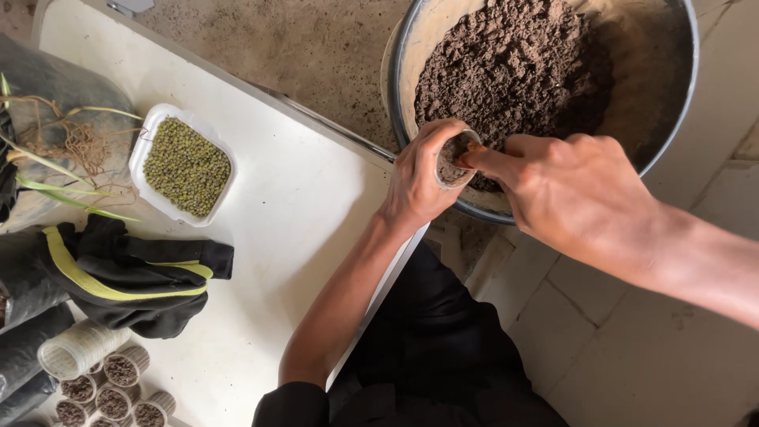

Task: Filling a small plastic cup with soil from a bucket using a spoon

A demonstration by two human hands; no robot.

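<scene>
At frame centre-top, the left hand (419, 178) wraps closed around a small cup (454, 160) held over the rim of the soil bowl (668, 119). The right hand (569, 190), loosely curled and holding nothing, presses fingertips (472, 158) into the cup's soil. Pressing should stay light and even, with the cup level above the bowl.

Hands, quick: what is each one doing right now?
Left hand: closed around a small soil-filled cup at the basin rim.
Right hand: holds nothing; fingers pressing into the cup's soil.
</scene>
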